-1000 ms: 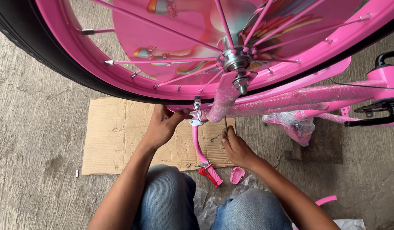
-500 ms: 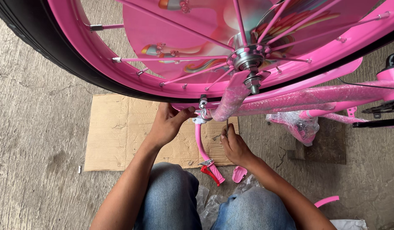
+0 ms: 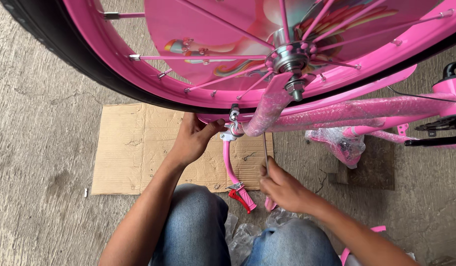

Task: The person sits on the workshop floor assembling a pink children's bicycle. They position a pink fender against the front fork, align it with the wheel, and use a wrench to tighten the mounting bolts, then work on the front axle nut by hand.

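While gripped by right hand (image 3: pixel 285 187), thin rod (image 3: pixel 265 152) upright.

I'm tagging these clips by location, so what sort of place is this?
Probably an informal workshop floor or yard: rough concrete floor, flattened cardboard as a work mat, and a plastic-wrapped pink bike upside down.

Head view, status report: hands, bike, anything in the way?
Left hand grips pink fender by the clamp. Right hand holds thin metal tool. Wheel overhangs both.
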`<state>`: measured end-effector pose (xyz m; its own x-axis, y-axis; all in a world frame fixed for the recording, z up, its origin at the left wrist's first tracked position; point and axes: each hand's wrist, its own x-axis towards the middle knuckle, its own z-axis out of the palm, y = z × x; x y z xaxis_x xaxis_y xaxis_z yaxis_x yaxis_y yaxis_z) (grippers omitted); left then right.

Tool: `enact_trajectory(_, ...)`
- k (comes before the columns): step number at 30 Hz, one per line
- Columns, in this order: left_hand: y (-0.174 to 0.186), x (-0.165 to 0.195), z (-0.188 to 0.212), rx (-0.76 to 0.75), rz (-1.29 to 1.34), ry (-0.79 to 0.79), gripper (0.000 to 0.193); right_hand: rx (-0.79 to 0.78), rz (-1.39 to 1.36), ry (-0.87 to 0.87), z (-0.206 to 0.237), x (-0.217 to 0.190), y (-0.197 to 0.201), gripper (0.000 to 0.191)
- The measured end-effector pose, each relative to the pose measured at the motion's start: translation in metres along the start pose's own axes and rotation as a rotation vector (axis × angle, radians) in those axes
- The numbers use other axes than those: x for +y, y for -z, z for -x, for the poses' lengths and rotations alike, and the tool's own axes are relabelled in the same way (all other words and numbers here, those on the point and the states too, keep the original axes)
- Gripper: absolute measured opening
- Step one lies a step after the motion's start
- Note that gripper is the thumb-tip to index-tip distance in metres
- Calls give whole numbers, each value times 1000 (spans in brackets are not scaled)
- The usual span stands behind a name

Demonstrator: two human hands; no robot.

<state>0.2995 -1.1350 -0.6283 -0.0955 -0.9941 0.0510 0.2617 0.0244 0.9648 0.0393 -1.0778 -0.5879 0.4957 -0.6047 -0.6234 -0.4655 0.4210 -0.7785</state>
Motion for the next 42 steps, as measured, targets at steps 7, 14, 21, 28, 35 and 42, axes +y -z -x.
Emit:
enact_trajectory(7,2,0,0,-3,-33,7,40,-313,-558,-93,30,-28,45,13)
enact_trajectory(14,7,-3,0,-3,-101,2,36,39,97,82,-10,25,24,13)
enact_trajectory(21,5,-2,0,-37,-25,24,24,147,169,420,-57,35,25,12)
enact_trajectory(28,3,3,0,-4,-75,25,29,253,226,511,-62,23,15,11)
enact_trajectory(35,1,6,0,-22,-38,18,31,372,460,565,-72,14,19,33)
enact_trajectory(42,-2,10,-2,-19,4,25,34,256,293,523,-80,1,5,15)
